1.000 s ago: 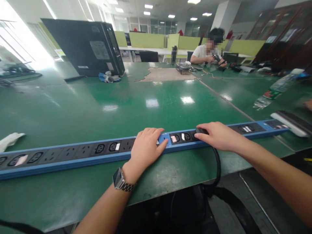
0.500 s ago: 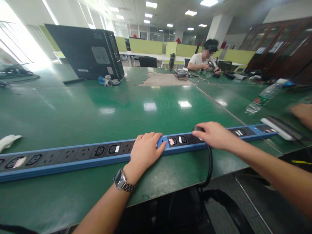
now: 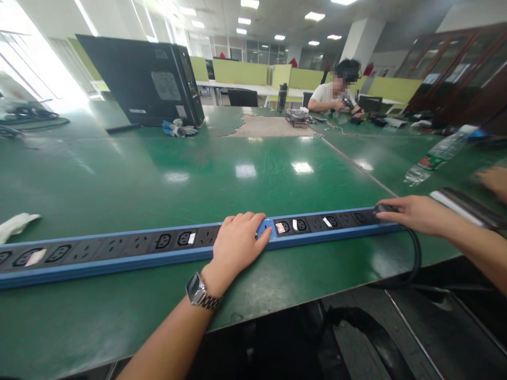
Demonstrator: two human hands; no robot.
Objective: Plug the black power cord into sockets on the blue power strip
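A long blue power strip (image 3: 130,258) with black sockets lies across the green table. My left hand (image 3: 240,237) rests over its middle, fingers spread on the strip, the wrist wearing a metal-band watch (image 3: 196,290). Farther right, my right hand (image 3: 412,212) is closed on a black plug (image 3: 385,209) at the strip's sockets. Whether the plug sits in a socket cannot be made out. From it a thick black cable (image 3: 416,253) bends down past the table's front edge.
A black computer case (image 3: 146,82) stands at the back left, gloves (image 3: 179,128) beside it. A plastic bottle (image 3: 439,155) lies at the right, near another person's hand (image 3: 495,179). Across the table sits a person (image 3: 335,97) holding a dark object.
My right hand has moved right along the strip with the black plug and its cable, uncovering several sockets. My left hand has stayed on the strip.
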